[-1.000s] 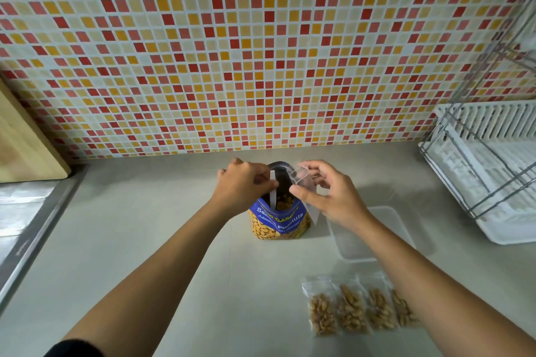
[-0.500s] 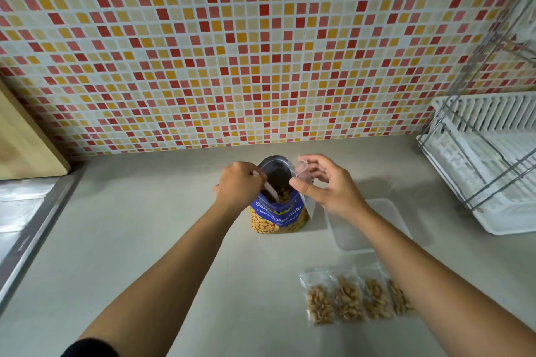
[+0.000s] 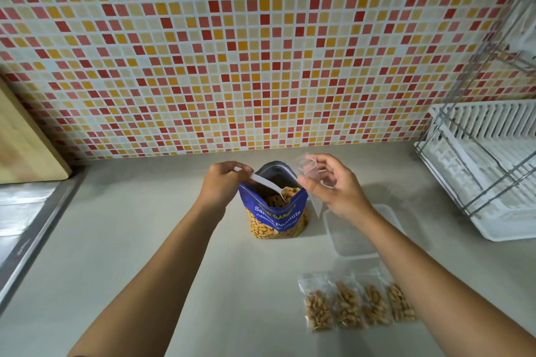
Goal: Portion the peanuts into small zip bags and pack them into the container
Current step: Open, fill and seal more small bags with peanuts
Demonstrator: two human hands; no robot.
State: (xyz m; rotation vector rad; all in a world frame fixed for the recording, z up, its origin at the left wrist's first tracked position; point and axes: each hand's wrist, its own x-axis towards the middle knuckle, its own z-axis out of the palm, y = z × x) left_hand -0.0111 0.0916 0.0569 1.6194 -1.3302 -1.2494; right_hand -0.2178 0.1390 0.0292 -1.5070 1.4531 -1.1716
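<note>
tabletop [image 3: 130,255] load:
peanut pouch [image 3: 275,220] left of right hand [image 3: 333,185]; clear container [image 3: 342,243] under its wrist; four zip bags [image 3: 348,304] nearer; dish rack [image 3: 493,182] rightward.

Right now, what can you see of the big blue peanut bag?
The peanut bag is a pouch, blue on top with white and yellow letters, clear below so the peanuts show, silvery inside. It stands upright and open on the grey counter. A white spoon, held by the left hand, dips into its mouth. The right hand holds an empty zip bag beside its rim.
</note>
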